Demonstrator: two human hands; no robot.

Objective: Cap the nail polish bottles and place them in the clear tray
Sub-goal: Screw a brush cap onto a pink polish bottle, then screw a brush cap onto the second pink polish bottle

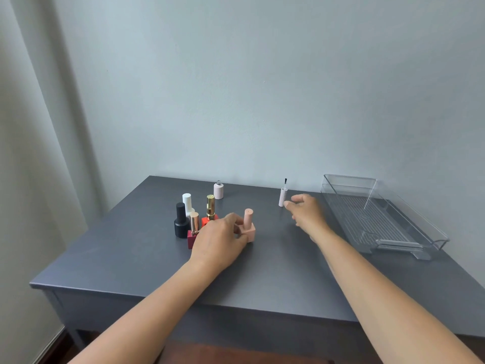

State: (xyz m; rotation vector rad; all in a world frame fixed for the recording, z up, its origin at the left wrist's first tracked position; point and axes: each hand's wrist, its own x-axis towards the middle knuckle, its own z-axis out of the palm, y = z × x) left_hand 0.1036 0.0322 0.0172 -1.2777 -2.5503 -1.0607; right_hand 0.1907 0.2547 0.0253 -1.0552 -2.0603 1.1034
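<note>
My left hand (223,239) grips the base of a capped peach nail polish bottle (248,225) standing on the grey table (157,258). My right hand (307,212) is open, its fingertips just right of a pale pink cap (282,197) that stands upside down with its brush pointing up. An uncapped pale pink bottle (218,190) stands at the back. A clear tray (378,216) lies at the right, with nothing in it.
Left of my left hand stand several capped bottles: a black one (181,222), a white one (187,204), an orange-red one with a gold cap (210,211) and a dark red one (193,231). The wall runs behind the table.
</note>
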